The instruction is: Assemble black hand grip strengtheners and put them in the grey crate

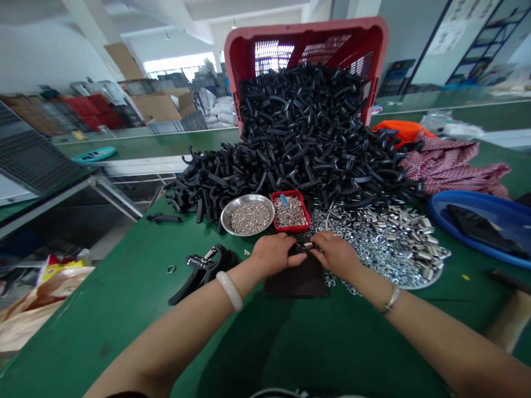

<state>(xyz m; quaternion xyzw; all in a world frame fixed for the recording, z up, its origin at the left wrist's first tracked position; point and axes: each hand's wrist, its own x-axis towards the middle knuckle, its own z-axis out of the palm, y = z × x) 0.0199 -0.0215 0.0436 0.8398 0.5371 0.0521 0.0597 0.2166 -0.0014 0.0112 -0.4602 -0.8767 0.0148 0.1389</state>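
Note:
My left hand (pixel 272 255) is closed round a black plastic clamp part (pixel 299 241) over a dark flat pad (pixel 296 282). My right hand (pixel 337 255) pinches the other end, by a small metal coil spring (pixel 307 245) that shows between the hands. Fingers hide much of the part. Left of my left wrist lies a black spring clamp (pixel 203 268) with its own spring, beside a loose metal ring (pixel 171 269). Just beyond my hands stand a metal bowl (pixel 226 218) of small metal pieces and a red tray (pixel 307 213) of small pins or rivets.
A tipped red crate (pixel 232 61) spills a heap of black plastic parts (pixel 290 149) across the green table (pixel 136 326). At right are metal rings (pixel 379 260), springs (pixel 421 232), a blue basin (pixel 440 204), a checked cloth (pixel 448 166) and a wooden-handled tool (pixel 508 320).

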